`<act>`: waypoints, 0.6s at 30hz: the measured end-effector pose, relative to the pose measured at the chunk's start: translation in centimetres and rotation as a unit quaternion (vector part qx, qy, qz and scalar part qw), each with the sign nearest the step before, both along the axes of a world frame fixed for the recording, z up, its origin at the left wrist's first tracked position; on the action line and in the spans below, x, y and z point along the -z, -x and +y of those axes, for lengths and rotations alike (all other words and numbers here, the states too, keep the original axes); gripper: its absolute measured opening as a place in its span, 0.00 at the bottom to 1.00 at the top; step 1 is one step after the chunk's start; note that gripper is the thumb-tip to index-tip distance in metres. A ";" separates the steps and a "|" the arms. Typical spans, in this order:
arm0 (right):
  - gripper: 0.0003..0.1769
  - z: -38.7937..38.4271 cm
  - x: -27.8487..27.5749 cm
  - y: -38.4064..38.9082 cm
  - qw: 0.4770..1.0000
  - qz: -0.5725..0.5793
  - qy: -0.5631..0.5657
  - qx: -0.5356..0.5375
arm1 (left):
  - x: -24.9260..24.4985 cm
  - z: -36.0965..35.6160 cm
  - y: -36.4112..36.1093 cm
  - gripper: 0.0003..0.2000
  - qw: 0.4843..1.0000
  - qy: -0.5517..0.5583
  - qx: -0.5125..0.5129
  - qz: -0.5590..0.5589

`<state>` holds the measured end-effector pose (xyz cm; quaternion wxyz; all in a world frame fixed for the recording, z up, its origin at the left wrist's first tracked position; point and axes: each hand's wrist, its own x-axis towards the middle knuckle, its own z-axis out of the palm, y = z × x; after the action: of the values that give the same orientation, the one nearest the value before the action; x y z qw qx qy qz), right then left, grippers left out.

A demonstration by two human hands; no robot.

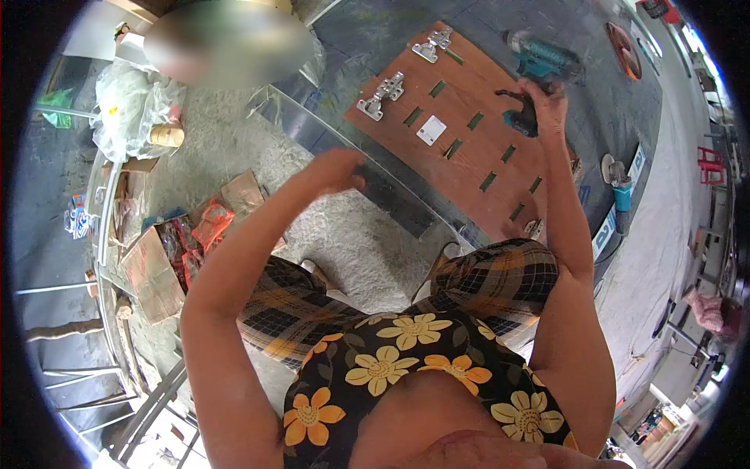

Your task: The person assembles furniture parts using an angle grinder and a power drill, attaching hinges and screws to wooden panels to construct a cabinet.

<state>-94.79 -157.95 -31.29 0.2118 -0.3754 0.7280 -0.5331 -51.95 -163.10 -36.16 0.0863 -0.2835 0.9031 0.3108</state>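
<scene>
My right hand (544, 109) is wrapped round the grip of a teal and black power drill (543, 61), held over the far right part of a reddish-brown wooden board (457, 168). Motion blurs the drill's front end. The board lies on a dark table (367, 47) and has several narrow slots. Two metal cabinet hinges (381, 96) (432, 45) rest along its far left side, with a small white plate (431, 130) nearer its middle. My left hand (337, 170) is raised beside the table's near edge, fingers curled together; what they hold, if anything, is hidden.
A teal angle grinder (621, 191) lies on the table at right. On the floor at left is an opened cardboard box (152, 273) with orange-red packets (211, 225). Clear plastic bags (129, 117) hang behind it. A red stool (710, 166) stands far right.
</scene>
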 end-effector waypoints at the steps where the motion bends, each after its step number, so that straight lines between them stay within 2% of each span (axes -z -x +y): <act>1: 0.14 -0.1 -1.8 -1.4 0.999 -0.025 0.033 -0.027 | 1.1 -1.5 0.3 0.16 1.000 0.008 -0.014 0.018; 2: 0.13 -0.1 -3.7 -3.0 0.995 -0.051 0.066 -0.054 | 1.4 -2.8 1.0 0.16 0.997 0.028 -0.076 -0.001; 3: 0.07 0.1 -5.6 -4.6 0.996 -0.070 0.019 -0.045 | 1.8 -4.0 1.8 0.15 0.989 0.049 -0.139 -0.020; 5: 0.10 -0.1 -7.3 -9.0 0.993 -0.015 0.081 -0.079 | 2.6 -6.8 2.7 0.15 0.983 0.150 -0.074 0.078; 6: 0.12 -0.4 -7.6 -10.2 0.989 0.013 0.114 -0.095 | 3.0 -7.1 3.1 0.15 0.968 0.143 -0.160 0.132; 8: 0.12 -1.0 -7.0 -10.0 0.980 0.022 -0.040 -0.194 | 3.8 -7.2 4.0 0.16 0.908 0.124 -0.322 0.236; 9: 0.13 -0.8 -7.1 -10.4 0.963 0.028 -0.123 -0.240 | 4.2 -7.0 4.2 0.16 0.903 0.118 -0.334 0.246; 12: 0.13 -0.4 -6.4 -13.5 0.930 -0.098 -0.184 -0.302 | 5.2 -6.5 4.9 0.20 0.888 0.118 -0.354 0.269; 13: 0.13 -0.5 -6.0 -14.1 0.920 -0.090 -0.197 -0.327 | 5.4 -5.8 4.9 0.22 0.888 0.132 -0.351 0.266; 16: 0.12 -0.7 -4.5 -15.2 0.876 -0.194 -0.305 -0.318 | 6.3 -4.1 5.0 0.30 0.886 0.115 -0.379 0.241; 18: 0.13 -0.9 -4.6 -16.2 0.870 -0.113 -0.358 -0.321 | 6.9 -3.5 5.3 0.36 0.885 0.097 -0.387 0.240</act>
<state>-78.64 -158.80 -26.69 0.5719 -0.4241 0.6794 -0.1775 -57.28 -166.61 -43.09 -0.2881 -0.5348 0.7402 0.2884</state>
